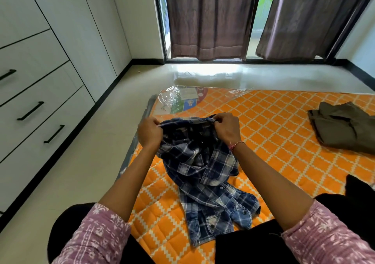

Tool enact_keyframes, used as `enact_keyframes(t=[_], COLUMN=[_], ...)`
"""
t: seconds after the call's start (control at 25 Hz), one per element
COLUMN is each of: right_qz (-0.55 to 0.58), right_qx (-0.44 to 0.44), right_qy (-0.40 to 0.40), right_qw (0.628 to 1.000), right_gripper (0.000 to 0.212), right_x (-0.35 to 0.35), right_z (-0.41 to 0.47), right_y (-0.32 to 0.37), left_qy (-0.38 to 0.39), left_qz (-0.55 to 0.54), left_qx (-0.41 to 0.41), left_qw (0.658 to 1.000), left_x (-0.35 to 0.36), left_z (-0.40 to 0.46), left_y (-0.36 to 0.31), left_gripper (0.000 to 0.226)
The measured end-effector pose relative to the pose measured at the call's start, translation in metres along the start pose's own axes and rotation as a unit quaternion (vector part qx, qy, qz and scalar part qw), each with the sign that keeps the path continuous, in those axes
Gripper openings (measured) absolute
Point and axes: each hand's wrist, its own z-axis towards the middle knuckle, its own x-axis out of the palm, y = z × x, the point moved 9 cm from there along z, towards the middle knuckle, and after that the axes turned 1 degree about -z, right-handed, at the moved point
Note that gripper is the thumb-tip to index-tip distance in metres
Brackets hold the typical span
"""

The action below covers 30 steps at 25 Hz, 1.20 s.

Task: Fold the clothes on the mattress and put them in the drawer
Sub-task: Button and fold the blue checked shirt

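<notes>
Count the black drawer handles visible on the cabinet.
3: top handle at the left edge, middle handle below it, bottom handle lowest and nearest the mattress. More may lie outside the frame.

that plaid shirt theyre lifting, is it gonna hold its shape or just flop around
Probably floppy: the shirt sags between the left hand and right hand, its lower part crumpled on the mattress. It looks light, since pinches at the top edge hold it up. Probably not slippery, as the woven cloth bunches.
</notes>
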Motion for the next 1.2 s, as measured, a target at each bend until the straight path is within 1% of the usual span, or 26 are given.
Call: enact_keyframes(t=[0.04,0.08,0.12,0.16,0.2,0.24,0.28,0.32,0.36,0.4,0.44,0.48,0.52,0.56,0.6,0.64,0.68,0.72,0.8,0.84,0.88,0.92,1.0,1.12,1.16,1.2], right_qz=[-0.001,-0.004,-0.008,-0.013,-0.016,-0.013,-0.007,0.000,0.004,0.010,0.024,0.053,0.096,0.143,0.182,0.205,0.216,0.221,0.232,0.239,0.240,0.236,0.214,0.128,0.096,0.072], right_qx=[0.006,0.012,0.018,0.027,0.035,0.043,0.047,0.047,0.044,0.039,0.034,0.039,0.051,0.066,0.076,0.081,0.080,0.077,0.074,0.076,0.078,0.079,0.084,0.066,0.050,0.037], right_qy=[-0.012,-0.024,-0.035,-0.047,-0.061,-0.075,-0.089,-0.096,-0.091,-0.075,-0.047,-0.012,0.023,0.052,0.071,0.085,0.099,0.113,0.143,0.159,0.170,0.173,0.146,0.058,0.034,0.012], right_qw=[1.000,1.000,0.999,0.998,0.997,0.996,0.995,0.994,0.995,0.996,0.998,0.998,0.994,0.986,0.978,0.972,0.968,0.966,0.959,0.955,0.953,0.953,0.962,0.988,0.994,0.997], right_gripper=[0.027,0.028,0.028,0.028,0.027,0.026,0.025,0.024,0.024,0.023,0.021,0.018,0.015,0.013,0.011,0.010,0.010,0.011,0.017,0.019,0.020,0.020,0.019,0.015,0.015,0.017], right_x=[-0.003,-0.006,-0.009,-0.014,-0.019,-0.026,-0.032,-0.036,-0.036,-0.032,-0.025,-0.016,-0.007,-0.001,0.004,0.005,0.007,0.008,0.009,0.010,0.009,0.007,0.001,-0.011,-0.013,-0.016], right_z=[0.000,0.000,0.000,0.001,0.003,0.005,0.006,0.008,0.008,0.008,0.008,0.007,0.006,0.004,0.003,0.002,0.002,0.001,-0.002,-0.003,-0.002,0.001,0.008,0.016,0.017,0.017], right_y=[-0.002,-0.005,-0.007,-0.010,-0.014,-0.017,-0.019,-0.020,-0.020,-0.019,-0.017,-0.016,-0.014,-0.013,-0.011,-0.008,-0.005,-0.001,0.005,0.006,0.006,0.003,-0.005,-0.011,-0.009,-0.007], left_qy=[0.061,0.136,0.214,0.282,0.331,0.364,0.374,0.343,0.274,0.191,0.102,0.015,-0.058,-0.104,-0.106,-0.076,-0.029,0.018,0.072,0.079,0.071,0.043,-0.001,0.041,0.065,0.082], left_qz=[-0.160,-0.306,-0.394,-0.418,-0.385,-0.305,-0.176,-0.027,0.091,0.161,0.183,0.169,0.141,0.106,0.086,0.093,0.121,0.156,0.212,0.217,0.223,0.231,0.226,0.181,0.180,0.184], left_qx=[-0.081,-0.162,-0.203,-0.201,-0.170,-0.115,-0.031,0.063,0.152,0.213,0.233,0.236,0.248,0.284,0.337,0.394,0.418,0.392,0.286,0.247,0.225,0.218,0.240,0.317,0.318,0.307], left_qw=[0.982,0.928,0.871,0.840,0.845,0.872,0.910,0.937,0.945,0.945,0.950,0.957,0.957,0.947,0.932,0.911,0.900,0.906,0.932,0.941,0.946,0.947,0.944,0.930,0.929,0.930], left_x=[0.015,0.033,0.046,0.051,0.050,0.045,0.039,0.031,0.021,0.010,-0.004,-0.017,-0.025,-0.025,-0.014,0.006,0.032,0.056,0.086,0.091,0.090,0.084,0.071,0.065,0.065,0.063], left_z=[-0.001,-0.009,-0.017,-0.021,-0.021,-0.017,-0.012,-0.004,0.004,0.008,0.009,0.003,-0.009,-0.026,-0.046,-0.066,-0.080,-0.082,-0.065,-0.055,-0.048,-0.041,-0.030,-0.024,-0.021,-0.017], left_y=[0.010,0.013,0.005,-0.007,-0.019,-0.029,-0.038,-0.046,-0.054,-0.060,-0.064,-0.064,-0.066,-0.072,-0.081,-0.089,-0.090,-0.085,-0.069,-0.065,-0.064,-0.066,-0.075,-0.080,-0.076,-0.071], left_gripper=[0.018,0.015,0.014,0.014,0.016,0.021,0.027,0.032,0.035,0.034,0.029,0.022,0.018,0.018,0.018,0.017,0.023,0.036,0.068,0.080,0.085,0.084,0.069,0.033,0.034,0.043])
